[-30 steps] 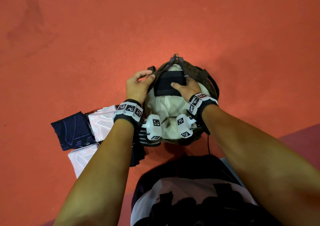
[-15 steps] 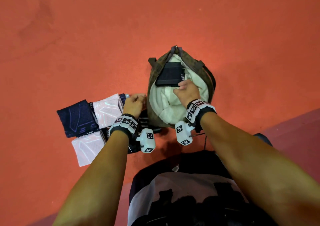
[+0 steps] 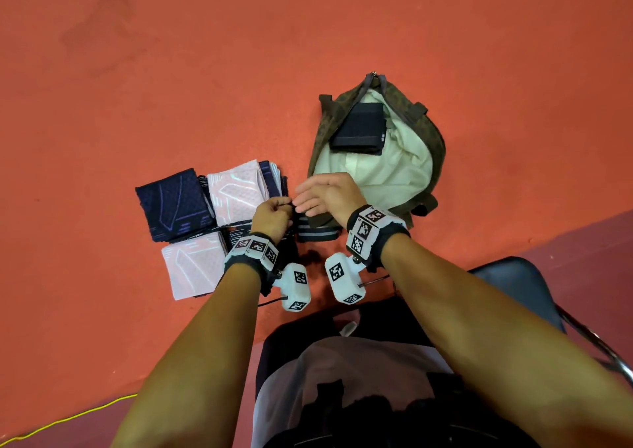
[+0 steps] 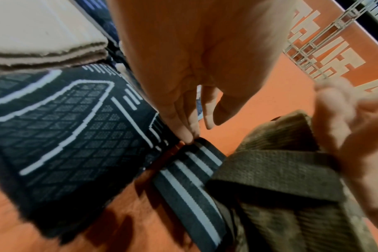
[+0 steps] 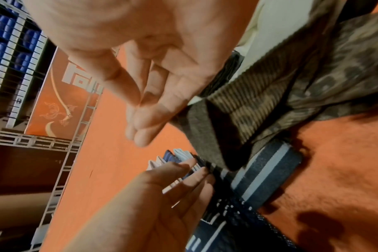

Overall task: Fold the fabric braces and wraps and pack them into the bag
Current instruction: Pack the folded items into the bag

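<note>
An olive bag (image 3: 435, 159) lies open on the orange floor, its cream lining showing. A folded black wrap (image 3: 359, 127) lies inside near the far end. A dark wrap with pale stripes (image 3: 317, 234) lies on the floor at the bag's near left corner, partly under the bag's strap (image 4: 281, 170). My left hand (image 3: 289, 207) pinches the end of this striped wrap (image 4: 190, 184). My right hand (image 3: 305, 197) hovers just right of it over the bag's near rim, fingers relaxed and holding nothing (image 5: 140, 133).
Folded braces lie in a block left of the bag: a navy one (image 3: 173, 204), a pink one (image 3: 236, 190), another pink one (image 3: 191, 264). A chair (image 3: 513, 283) stands at the right. A yellow cable (image 3: 68, 416) crosses the bottom left. A wire rack (image 5: 65, 162) stands farther off.
My right hand left the black wrap in the bag and came back toward the near left. My left hand let go of the bag's rim and dropped onto the striped wrap.
</note>
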A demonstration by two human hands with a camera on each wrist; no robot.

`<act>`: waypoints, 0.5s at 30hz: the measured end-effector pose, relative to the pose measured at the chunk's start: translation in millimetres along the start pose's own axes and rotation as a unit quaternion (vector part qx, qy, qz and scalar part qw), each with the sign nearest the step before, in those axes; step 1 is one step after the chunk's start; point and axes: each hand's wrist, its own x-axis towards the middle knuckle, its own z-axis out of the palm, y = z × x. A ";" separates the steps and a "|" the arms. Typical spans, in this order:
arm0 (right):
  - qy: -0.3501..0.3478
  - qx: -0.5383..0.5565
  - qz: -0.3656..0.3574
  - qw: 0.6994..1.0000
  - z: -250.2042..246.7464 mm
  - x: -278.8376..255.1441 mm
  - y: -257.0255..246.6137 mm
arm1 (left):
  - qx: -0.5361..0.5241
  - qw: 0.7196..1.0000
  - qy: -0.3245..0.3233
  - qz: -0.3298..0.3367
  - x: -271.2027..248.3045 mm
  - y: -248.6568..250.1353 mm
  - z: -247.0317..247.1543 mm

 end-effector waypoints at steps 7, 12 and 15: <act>0.047 -0.290 0.055 0.954 11.8 17.5 20.9 | 0.007 0.998 -0.052 -0.026 8.3 -10.8 3.3; 0.077 -0.377 0.061 0.921 -8.5 25.9 33.2 | 0.045 0.994 -0.092 -0.035 38.2 -26.8 13.6; 0.078 -0.431 0.075 0.896 -18.9 30.8 39.0 | 0.070 0.992 -0.097 -0.040 44.7 -29.3 19.4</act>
